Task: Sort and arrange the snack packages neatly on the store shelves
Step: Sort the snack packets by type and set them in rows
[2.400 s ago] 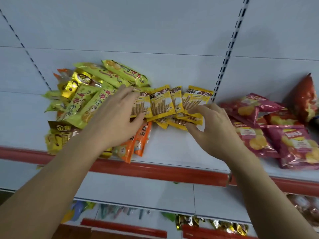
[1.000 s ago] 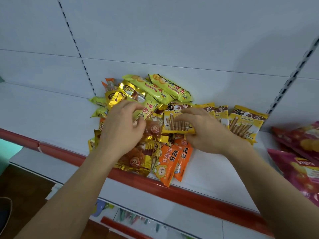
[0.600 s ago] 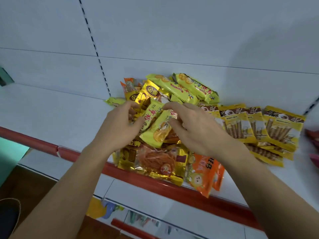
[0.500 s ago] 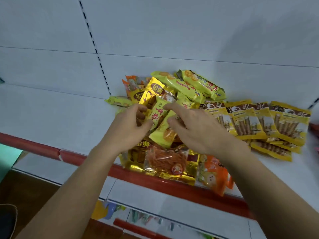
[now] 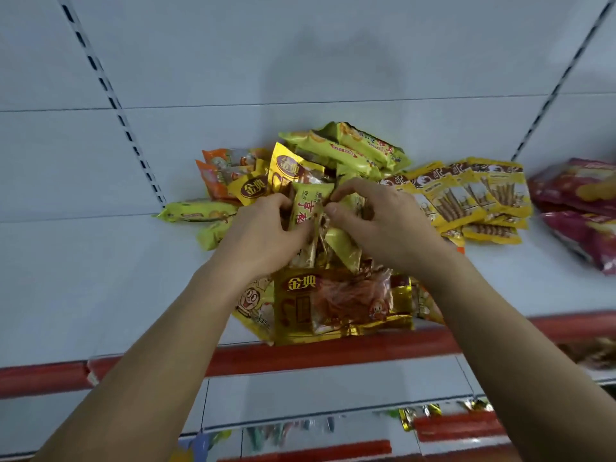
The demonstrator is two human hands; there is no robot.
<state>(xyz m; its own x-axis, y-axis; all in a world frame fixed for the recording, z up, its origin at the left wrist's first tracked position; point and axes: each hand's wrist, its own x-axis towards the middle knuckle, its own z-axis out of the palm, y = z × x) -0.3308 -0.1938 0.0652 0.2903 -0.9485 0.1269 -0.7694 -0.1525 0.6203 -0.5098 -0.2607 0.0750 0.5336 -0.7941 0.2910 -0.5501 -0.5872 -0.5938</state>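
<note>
Both forearms bare, no sleeves or jewellery

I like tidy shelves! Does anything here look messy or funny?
Yes. The mixed packets under both hands lie in a jumbled heap, and the gold packet pokes over the shelf's red front edge.

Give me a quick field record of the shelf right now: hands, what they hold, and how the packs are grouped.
left hand: grip curled on the yellow-green pack at the middle of the pile
right hand: fingers curled into the same pile, pinching at that pack's edge
mixed pile: unsorted, packs overlapping
gold pack: lies flat at the front, by the red shelf edge
yellow stick-snack packs: fanned in a row right of the pile
red chip bags: far right
orange packs: back left of the pile
</note>
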